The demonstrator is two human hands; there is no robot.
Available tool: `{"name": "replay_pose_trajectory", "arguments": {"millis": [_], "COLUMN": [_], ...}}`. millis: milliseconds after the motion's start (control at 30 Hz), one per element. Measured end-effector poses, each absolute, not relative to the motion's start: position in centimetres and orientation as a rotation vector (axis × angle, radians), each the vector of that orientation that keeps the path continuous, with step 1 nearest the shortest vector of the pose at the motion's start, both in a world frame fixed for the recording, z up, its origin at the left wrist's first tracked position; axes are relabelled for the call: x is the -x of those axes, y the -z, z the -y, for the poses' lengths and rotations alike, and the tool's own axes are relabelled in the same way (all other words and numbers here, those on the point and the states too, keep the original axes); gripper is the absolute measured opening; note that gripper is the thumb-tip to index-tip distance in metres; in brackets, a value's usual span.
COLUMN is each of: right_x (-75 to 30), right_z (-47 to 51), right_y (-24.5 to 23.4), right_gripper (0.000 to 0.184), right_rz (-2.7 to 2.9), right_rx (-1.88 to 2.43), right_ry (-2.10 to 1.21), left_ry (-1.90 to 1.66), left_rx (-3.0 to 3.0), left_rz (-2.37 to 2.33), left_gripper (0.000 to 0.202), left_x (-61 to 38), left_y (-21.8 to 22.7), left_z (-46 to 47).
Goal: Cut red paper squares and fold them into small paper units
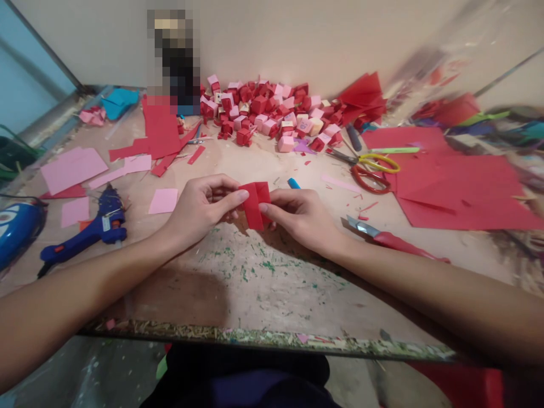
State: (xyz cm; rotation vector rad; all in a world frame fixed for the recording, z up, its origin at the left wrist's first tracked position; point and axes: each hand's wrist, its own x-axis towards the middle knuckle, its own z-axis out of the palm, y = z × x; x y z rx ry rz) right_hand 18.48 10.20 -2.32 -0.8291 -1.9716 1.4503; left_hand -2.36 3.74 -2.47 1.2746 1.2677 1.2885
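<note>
A small piece of folded red paper is held up over the middle of the table between both my hands. My left hand pinches its left side with thumb and fingers. On the right side, my right hand grips it the same way, its thumb lying on the front. The paper has upright creases and stands open at the top like a partly shaped box. Just behind my right hand lies a small blue piece. A pink paper square rests left of my left hand.
A heap of small red and pink paper boxes lies against the wall. Right are scissors, a red-handled cutter and red sheets. Left are a blue glue gun and pink sheets. Green scraps litter the table front.
</note>
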Motion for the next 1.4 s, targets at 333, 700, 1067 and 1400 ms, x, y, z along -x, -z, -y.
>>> {"name": "replay_pose_trajectory", "arguments": {"millis": [333,700,1067,1400], "right_x": [-18.38,-18.39,-18.32,-18.45], "right_z": [-10.02,-10.20,-9.99,-10.05], "right_y": [2.17,1.94,1.98,1.64], "right_gripper": [0.025,0.043,0.026,0.035], "right_rz": [2.005,1.972,1.932,1.919], "right_rx": [0.834,0.841,0.942,0.891], "right_ry": [-1.327,-1.471,-1.413,-1.514], "left_ry": [-1.205,-1.272,-1.193,-1.260], "left_rx": [-1.344,-1.404,-1.573,-1.583], "left_rz": [-1.194,-1.133,-1.262,-1.407], "left_gripper": [0.037,0.027,0.024,0.014], "left_x": [2.56,2.56,2.09,2.48], "left_y": [2.20,2.49,1.93,2.07], "left_z": [-3.44,-3.67,-3.23,-3.54]}}
